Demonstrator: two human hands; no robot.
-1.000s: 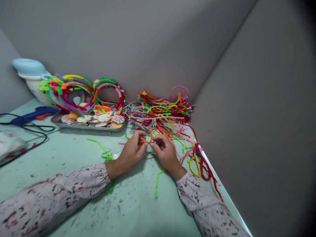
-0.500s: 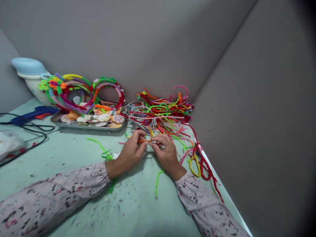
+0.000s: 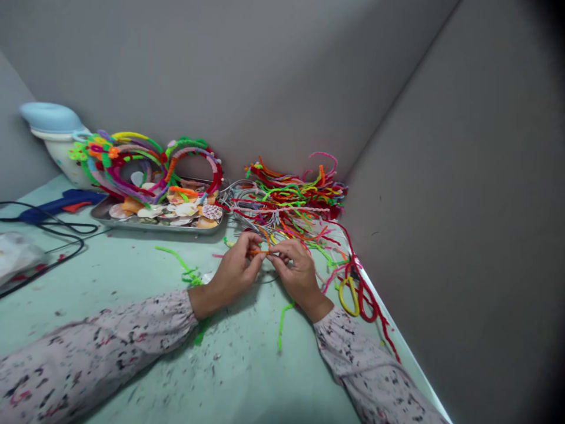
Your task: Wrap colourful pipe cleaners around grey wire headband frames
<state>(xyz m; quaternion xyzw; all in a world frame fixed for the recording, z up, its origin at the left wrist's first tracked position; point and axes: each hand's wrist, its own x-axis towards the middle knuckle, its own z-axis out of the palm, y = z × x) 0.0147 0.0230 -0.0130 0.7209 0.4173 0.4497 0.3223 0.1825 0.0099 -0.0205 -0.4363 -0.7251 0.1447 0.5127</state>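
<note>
Between my hands is an orange pipe cleaner (image 3: 257, 252), wrapped along a thin piece, with a loose end rising above the fingertips. My left hand (image 3: 235, 270) pinches it from the left with thumb and fingers. From the right, my right hand (image 3: 296, 272) closes thumb and fingertips on it, close to the left fingertips. A thin grey wire curve (image 3: 267, 281) shows below the fingers; the hands hide how it joins the orange piece. Green pipe cleaner scraps (image 3: 281, 330) lie beside both wrists.
Behind my hands is a pile of coloured pipe cleaners (image 3: 300, 191). A metal tray (image 3: 161, 227) holds shells and wrapped headbands (image 3: 132, 147). Scissors (image 3: 349, 297) lie at the table's right edge. At left are a blue glue gun (image 3: 53, 207), its cord, and a blue-lidded container (image 3: 62, 138).
The loose orange end above my fingers has tipped slightly to the left. Both hands stay in nearly the same place.
</note>
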